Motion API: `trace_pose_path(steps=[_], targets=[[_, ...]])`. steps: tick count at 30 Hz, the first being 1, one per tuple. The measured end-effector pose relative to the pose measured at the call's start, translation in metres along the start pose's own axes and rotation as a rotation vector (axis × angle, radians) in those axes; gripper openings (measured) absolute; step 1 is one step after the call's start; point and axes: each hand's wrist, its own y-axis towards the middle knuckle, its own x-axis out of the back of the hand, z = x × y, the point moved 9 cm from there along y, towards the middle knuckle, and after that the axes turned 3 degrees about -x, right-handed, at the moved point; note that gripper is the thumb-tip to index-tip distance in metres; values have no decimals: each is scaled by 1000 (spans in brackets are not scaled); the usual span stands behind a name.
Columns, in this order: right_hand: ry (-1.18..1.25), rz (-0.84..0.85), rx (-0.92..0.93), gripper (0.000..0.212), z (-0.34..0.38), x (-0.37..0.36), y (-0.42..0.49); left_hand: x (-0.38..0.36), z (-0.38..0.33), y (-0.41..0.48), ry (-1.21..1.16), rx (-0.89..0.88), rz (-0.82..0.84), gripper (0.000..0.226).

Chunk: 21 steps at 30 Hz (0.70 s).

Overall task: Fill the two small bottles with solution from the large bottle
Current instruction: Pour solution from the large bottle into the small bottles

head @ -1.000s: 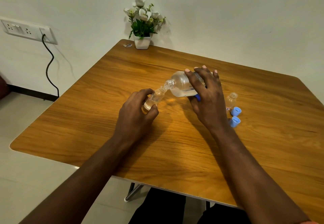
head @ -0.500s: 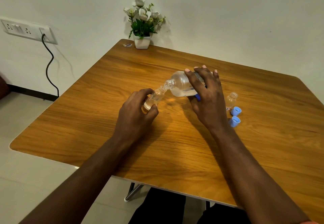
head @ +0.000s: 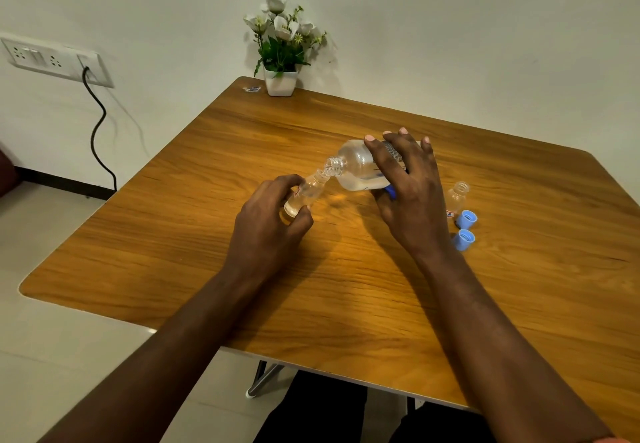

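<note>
My right hand (head: 408, 193) grips the large clear bottle (head: 356, 165), tipped on its side with its open mouth pointing left and down. That mouth meets the neck of a small clear bottle (head: 306, 193), which my left hand (head: 270, 231) holds tilted toward it; a little clear liquid lies in its base. The second small bottle (head: 457, 196) stands upright and uncapped on the table to the right of my right hand. Two light blue caps (head: 465, 219) lie just in front of it. A dark blue piece shows under my right palm.
The wooden table (head: 346, 286) has rounded corners and its near edge lies under my forearms. A white pot of flowers (head: 282, 51) stands at the far edge by the wall. A wall socket with a black cable (head: 97, 131) is at the left.
</note>
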Motion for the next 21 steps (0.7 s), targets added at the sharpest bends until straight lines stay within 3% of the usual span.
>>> trace_pose_path(steps=[21], targets=[[-17, -3, 7, 77, 0, 0, 1, 0, -1, 0, -4, 9, 12, 41]])
